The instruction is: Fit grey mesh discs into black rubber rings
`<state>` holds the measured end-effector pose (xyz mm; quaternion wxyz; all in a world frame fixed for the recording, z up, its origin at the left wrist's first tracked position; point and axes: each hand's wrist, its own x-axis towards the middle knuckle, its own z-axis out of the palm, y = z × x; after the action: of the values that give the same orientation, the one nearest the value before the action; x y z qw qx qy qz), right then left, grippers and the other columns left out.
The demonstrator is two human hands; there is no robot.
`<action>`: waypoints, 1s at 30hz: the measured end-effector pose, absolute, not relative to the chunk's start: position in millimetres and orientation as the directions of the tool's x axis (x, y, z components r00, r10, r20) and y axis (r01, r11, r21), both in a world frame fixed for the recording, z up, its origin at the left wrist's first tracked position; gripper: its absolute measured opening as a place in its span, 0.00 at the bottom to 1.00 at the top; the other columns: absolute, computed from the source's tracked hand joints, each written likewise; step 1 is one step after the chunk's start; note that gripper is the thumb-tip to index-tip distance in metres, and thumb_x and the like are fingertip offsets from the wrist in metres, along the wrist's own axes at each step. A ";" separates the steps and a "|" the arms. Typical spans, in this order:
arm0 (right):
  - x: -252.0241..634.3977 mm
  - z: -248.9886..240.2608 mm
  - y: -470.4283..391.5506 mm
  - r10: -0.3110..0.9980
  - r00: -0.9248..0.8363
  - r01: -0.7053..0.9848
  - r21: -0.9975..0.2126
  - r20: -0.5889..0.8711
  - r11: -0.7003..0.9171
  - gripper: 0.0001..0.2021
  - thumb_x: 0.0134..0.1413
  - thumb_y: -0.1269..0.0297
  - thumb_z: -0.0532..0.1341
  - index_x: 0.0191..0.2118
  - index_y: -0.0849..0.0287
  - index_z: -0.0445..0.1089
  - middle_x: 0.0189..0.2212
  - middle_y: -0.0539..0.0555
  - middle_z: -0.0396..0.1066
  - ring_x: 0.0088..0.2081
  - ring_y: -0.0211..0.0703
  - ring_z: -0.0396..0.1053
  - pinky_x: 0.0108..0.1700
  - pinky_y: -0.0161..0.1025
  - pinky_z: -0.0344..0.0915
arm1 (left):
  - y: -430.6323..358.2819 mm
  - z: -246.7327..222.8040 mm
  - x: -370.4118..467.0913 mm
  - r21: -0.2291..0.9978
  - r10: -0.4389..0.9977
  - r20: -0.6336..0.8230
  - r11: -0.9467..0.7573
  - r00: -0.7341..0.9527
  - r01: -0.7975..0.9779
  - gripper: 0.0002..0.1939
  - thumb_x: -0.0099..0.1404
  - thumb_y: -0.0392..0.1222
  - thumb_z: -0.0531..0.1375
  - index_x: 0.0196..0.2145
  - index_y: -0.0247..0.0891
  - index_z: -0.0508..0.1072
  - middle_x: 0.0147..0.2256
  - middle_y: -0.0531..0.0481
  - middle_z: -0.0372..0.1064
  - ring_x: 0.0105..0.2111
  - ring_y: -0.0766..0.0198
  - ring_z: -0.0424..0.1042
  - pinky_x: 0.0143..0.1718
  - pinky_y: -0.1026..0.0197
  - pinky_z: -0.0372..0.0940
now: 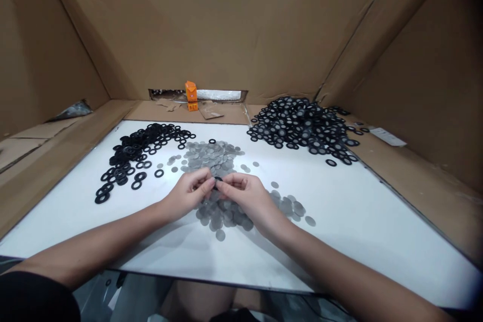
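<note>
Over the middle of the white board, my left hand (191, 188) and my right hand (244, 192) meet in a pinch. Between their fingertips is a small black rubber ring (218, 179), mostly covered by the fingers. Whether a disc sits inside it I cannot tell. Below and around the hands lies a spread of thin grey discs (215, 156). To the left is a heap of open black rings (141, 143). At the back right rises a larger pile of black rings with grey centres (302, 123).
Cardboard walls (226, 25) enclose the white board (181, 256) at the back and sides. A small orange box (191, 95) stands by a slot in the back wall. On the right cardboard ledge lies a white label (388, 137). One loose ring (212, 141) rests near the discs.
</note>
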<state>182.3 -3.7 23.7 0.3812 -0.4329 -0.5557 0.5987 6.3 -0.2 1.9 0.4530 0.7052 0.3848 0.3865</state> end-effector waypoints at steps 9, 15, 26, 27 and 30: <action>178.7 16.4 -5.0 0.964 -0.256 -0.020 -0.998 0.067 0.064 0.07 0.46 0.62 0.66 0.29 0.60 0.69 0.23 0.48 0.68 0.26 0.36 0.65 0.31 0.34 0.63 | -3.4 4.3 5.0 0.824 0.835 0.327 -0.481 0.443 0.298 0.19 0.70 0.47 0.50 0.23 0.36 0.62 0.20 0.55 0.60 0.22 0.69 0.60 0.25 0.65 0.55; 176.2 19.8 -7.9 0.973 -0.231 -0.098 -0.994 -0.014 -0.038 0.08 0.45 0.61 0.67 0.30 0.59 0.71 0.26 0.49 0.70 0.29 0.37 0.67 0.35 0.35 0.65 | -4.8 1.8 6.4 0.751 0.848 0.392 -0.519 0.356 0.408 0.19 0.69 0.44 0.51 0.21 0.37 0.55 0.19 0.57 0.51 0.20 0.71 0.55 0.24 0.66 0.51; 177.6 26.5 -9.3 0.958 -0.279 -0.182 -0.975 -0.070 -0.124 0.11 0.45 0.59 0.69 0.30 0.60 0.72 0.26 0.49 0.69 0.29 0.36 0.66 0.35 0.34 0.62 | -3.3 3.6 3.8 0.719 0.794 0.391 -0.579 0.465 0.385 0.18 0.68 0.41 0.50 0.21 0.37 0.53 0.19 0.57 0.49 0.20 0.71 0.52 0.23 0.65 0.48; 178.2 26.9 -9.4 0.954 -0.294 -0.132 -0.986 -0.057 -0.099 0.11 0.46 0.59 0.68 0.30 0.60 0.71 0.25 0.48 0.68 0.29 0.35 0.65 0.34 0.34 0.62 | -1.8 4.6 1.5 0.738 0.816 0.395 -0.556 0.423 0.383 0.18 0.69 0.42 0.50 0.21 0.37 0.54 0.19 0.57 0.50 0.20 0.71 0.53 0.23 0.65 0.49; 180.3 24.8 -9.6 0.944 -0.330 0.021 -1.000 -0.009 -0.002 0.09 0.48 0.60 0.66 0.31 0.59 0.71 0.25 0.48 0.67 0.27 0.36 0.64 0.31 0.34 0.60 | 2.2 8.4 -4.4 0.809 0.870 0.352 -0.469 0.347 0.354 0.14 0.69 0.47 0.51 0.27 0.37 0.60 0.22 0.56 0.57 0.21 0.70 0.57 0.24 0.66 0.52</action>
<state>180.3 -9.6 24.8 0.4026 -0.4156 -0.5806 0.5728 -4.4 2.2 8.4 0.3192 0.7560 0.4047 0.4034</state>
